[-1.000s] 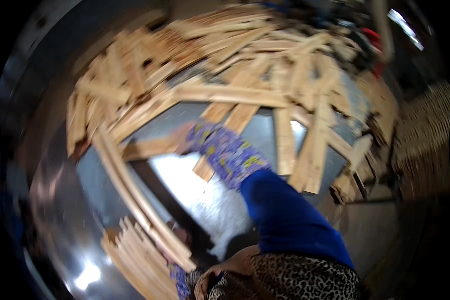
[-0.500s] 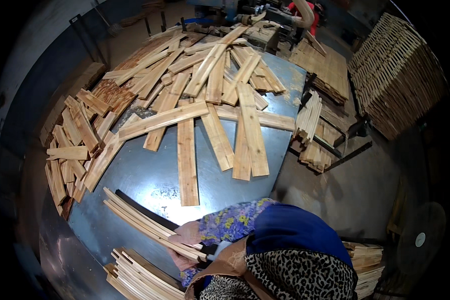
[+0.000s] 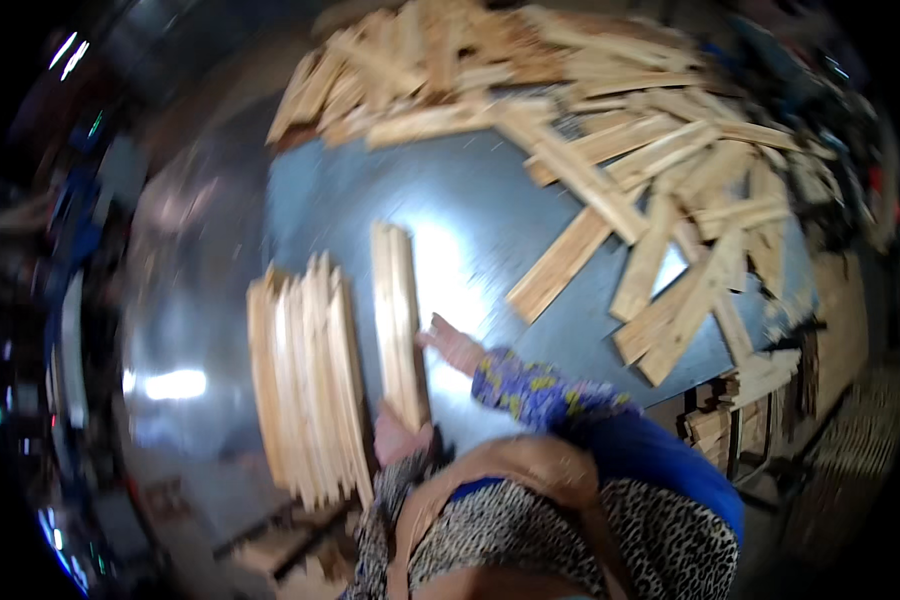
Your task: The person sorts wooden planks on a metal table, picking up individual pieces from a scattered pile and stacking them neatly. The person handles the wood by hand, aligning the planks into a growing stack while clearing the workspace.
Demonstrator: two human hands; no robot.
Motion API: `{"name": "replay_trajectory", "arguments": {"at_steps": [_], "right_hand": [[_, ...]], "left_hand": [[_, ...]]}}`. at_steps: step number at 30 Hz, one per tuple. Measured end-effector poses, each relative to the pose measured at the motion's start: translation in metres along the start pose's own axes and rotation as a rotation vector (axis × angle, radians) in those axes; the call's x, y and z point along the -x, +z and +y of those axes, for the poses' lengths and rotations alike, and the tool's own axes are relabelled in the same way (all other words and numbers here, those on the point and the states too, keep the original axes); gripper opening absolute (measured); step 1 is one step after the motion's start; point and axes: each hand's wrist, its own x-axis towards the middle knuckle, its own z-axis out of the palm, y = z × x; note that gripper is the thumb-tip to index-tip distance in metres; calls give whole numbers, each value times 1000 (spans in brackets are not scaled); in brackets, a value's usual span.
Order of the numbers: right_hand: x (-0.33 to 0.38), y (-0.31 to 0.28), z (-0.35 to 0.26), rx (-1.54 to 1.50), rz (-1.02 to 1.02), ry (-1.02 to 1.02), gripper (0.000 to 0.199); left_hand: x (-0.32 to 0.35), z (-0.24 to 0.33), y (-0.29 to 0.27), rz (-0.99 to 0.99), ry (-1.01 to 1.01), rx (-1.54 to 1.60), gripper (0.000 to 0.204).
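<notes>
A small bundle of pale wooden boards point(image 3: 396, 310) lies on the metal tabletop, set on edge side by side. My left hand point(image 3: 402, 434) is closed round the bundle's near end, its fingers partly hidden. Off the bundle's right side is my right hand point(image 3: 455, 346), open with fingers stretched out and holding nothing. Its fingertips point toward the boards and come very close; blur hides whether they touch. Left of the bundle sits a larger row of upright wooden boards point(image 3: 308, 380), packed close together.
A loose heap of wooden boards point(image 3: 660, 150) covers the far and right parts of the metal table point(image 3: 340, 200). More boards are stacked on a rack point(image 3: 715, 425) past the table's right edge. Blurred equipment point(image 3: 80, 270) stands at far left.
The view has swung left, bringing the larger row of boards further into sight. My right hand has come off the small bundle and opened; my left stays at its near end.
</notes>
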Motion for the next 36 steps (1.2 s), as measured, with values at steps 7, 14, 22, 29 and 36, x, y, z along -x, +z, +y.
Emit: {"name": "replay_trajectory", "arguments": {"at_steps": [7, 14, 22, 29, 36], "right_hand": [[-29, 76, -55, -125, -272, 76, 79], [-62, -89, -92, 1051, 126, -293, 83], [-45, -220, -18, 920, 586, 22, 94], [-40, -234, -49, 815, 484, 100, 77], [-119, -334, -72, 879, 780, 329, 96]], "left_hand": [[4, -32, 13, 414, 176, -139, 93], [-47, -11, -4, 293, 325, -380, 78], [-87, 84, 7, 265, 750, 242, 55], [-161, 145, 89, -697, 37, 1467, 54], [-168, 153, 87, -438, 150, 1192, 40]]}}
